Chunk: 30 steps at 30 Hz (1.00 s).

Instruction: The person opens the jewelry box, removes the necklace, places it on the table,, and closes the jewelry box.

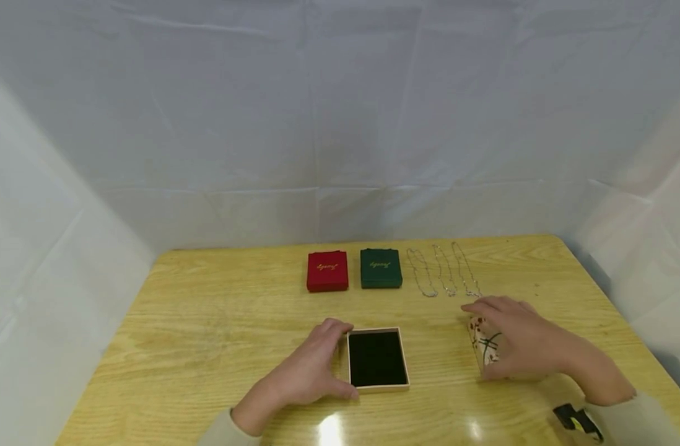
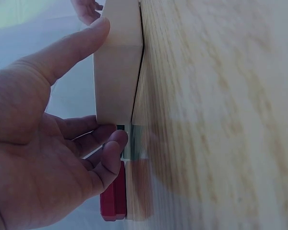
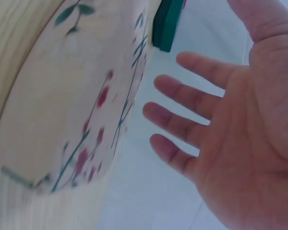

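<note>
An uncovered shallow box base [image 1: 407,371] with pale sides and a black pad [image 1: 377,358] inside lies on the table. My left hand [image 1: 312,365] holds it by its left end, thumb [image 2: 93,38] on the near side and fingertips at the far corner. To the right lies a cream lid [image 1: 483,341] with red flowers and green stems printed on it. Over the lid is my right hand [image 1: 526,341], which hides much of it in the head view. In the right wrist view its fingers [image 3: 182,127] are spread and straight, apart from the lid [image 3: 53,110].
A red box [image 1: 327,271] and a green box [image 1: 381,269] with gold lettering stand toward the back of the wooden table [image 1: 206,347]. Beside them lie three thin silver chains [image 1: 446,272]. White sheeting [image 1: 318,124] hangs behind and at both sides.
</note>
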Tool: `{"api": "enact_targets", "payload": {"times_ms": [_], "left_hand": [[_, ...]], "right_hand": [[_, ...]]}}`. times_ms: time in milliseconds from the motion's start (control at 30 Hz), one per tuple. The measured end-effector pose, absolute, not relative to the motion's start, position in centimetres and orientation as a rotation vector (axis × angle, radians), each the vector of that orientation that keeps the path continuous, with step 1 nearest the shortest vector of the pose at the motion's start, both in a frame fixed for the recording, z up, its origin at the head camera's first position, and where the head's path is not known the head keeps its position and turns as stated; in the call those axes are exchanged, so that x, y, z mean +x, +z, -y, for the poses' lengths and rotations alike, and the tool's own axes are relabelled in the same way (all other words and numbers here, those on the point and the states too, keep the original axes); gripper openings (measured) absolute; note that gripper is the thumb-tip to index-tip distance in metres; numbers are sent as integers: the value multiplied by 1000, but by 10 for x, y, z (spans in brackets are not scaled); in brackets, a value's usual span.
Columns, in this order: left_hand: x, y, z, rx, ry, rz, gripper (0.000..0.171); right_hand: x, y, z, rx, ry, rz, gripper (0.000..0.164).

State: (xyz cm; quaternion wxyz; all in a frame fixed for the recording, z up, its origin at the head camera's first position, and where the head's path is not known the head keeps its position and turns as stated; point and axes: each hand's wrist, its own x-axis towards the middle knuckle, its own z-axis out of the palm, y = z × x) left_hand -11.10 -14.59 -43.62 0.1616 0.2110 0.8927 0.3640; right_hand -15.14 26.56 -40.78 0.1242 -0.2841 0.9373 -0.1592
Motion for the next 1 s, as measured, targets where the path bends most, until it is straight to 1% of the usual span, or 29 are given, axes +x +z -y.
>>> {"api": "enact_targets", "payload": {"times_ms": [200, 433, 1000], "left_hand": [[-110, -436, 146, 611, 1038, -2555, 105], [-111, -436, 146, 604, 1040, -2549, 105], [-111, -437, 146, 599, 1024, -2551, 105]], "right_hand": [[-147, -411, -281, -844, -413, -2738, 117], [-149, -418, -298, -822, -421, -2714, 120], [-152, -426, -303, -792, -531, -2618, 115]]}}
